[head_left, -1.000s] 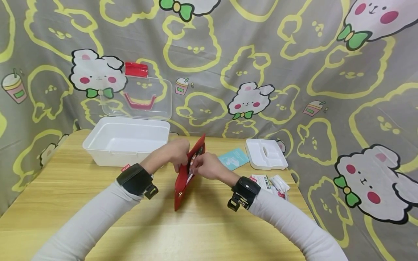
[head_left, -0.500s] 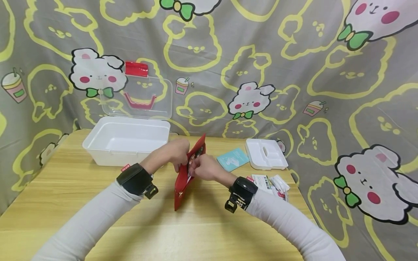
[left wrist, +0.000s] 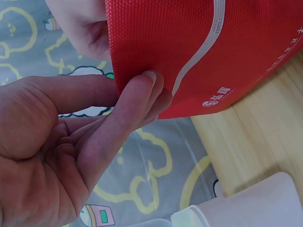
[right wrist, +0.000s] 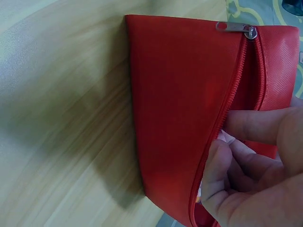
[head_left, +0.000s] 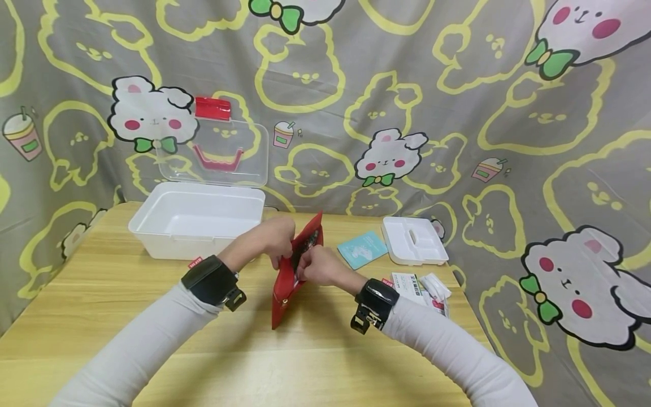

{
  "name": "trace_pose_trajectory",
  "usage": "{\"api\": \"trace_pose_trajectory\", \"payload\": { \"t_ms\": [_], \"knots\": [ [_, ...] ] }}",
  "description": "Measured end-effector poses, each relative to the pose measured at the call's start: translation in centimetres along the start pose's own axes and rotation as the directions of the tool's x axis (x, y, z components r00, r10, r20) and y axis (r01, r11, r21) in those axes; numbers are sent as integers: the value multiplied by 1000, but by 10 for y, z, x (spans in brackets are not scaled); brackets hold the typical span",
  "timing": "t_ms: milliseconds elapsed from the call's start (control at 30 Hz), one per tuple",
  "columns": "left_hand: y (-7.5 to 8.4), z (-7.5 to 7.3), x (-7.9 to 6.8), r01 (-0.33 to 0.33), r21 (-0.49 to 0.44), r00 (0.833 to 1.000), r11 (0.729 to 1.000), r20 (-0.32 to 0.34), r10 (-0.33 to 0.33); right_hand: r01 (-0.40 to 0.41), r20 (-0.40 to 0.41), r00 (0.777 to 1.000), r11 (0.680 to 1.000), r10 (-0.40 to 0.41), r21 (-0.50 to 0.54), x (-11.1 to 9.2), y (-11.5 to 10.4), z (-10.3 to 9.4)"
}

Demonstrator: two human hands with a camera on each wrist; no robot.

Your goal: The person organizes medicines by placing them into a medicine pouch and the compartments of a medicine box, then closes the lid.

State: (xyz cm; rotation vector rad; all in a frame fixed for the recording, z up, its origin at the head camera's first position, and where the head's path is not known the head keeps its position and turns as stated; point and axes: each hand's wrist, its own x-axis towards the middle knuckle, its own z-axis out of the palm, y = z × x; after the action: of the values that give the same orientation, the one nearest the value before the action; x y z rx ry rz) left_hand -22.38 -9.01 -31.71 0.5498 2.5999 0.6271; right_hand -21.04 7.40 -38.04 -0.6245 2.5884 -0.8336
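A red zip pouch (head_left: 282, 291) stands on its edge on the table, its zipper side open. My left hand (head_left: 277, 237) pinches the pouch's upper edge between thumb and fingers, as the left wrist view shows on the red fabric (left wrist: 156, 52). My right hand (head_left: 322, 265) is at the opening, fingertips just inside it. In the right wrist view a small white item (right wrist: 226, 137) shows between its thumb and fingers; most of it is hidden. The metal zipper pull (right wrist: 232, 27) sits at one end of the opening. Darker contents (head_left: 308, 242) show inside the pouch.
A white box (head_left: 195, 243) with its clear, red-latched lid raised stands at the back left. To the right lie a light-blue booklet (head_left: 362, 250), a white divided tray (head_left: 414, 254) and small packets (head_left: 434, 287). A patterned curtain (head_left: 325, 124) hangs behind the table.
My right hand has shifted slightly downward along the opening, and less of the white item shows above the pouch. The pouch mouth looks a little wider. My left hand keeps its place.
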Motion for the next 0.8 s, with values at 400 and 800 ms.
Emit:
{"api": "trace_pose_trajectory", "payload": {
  "t_ms": [400, 800],
  "knots": [
    [0, -1, 1, 1, 4, 1000, 1000, 6, -1, 40, -67, 997, 999, -42, -24, 0, 1, -12],
    [0, -1, 1, 10, 11, 1000, 1000, 25, -11, -53, -300, 953, 998, 36, -46, 8, 26, -38]
  ]
}}
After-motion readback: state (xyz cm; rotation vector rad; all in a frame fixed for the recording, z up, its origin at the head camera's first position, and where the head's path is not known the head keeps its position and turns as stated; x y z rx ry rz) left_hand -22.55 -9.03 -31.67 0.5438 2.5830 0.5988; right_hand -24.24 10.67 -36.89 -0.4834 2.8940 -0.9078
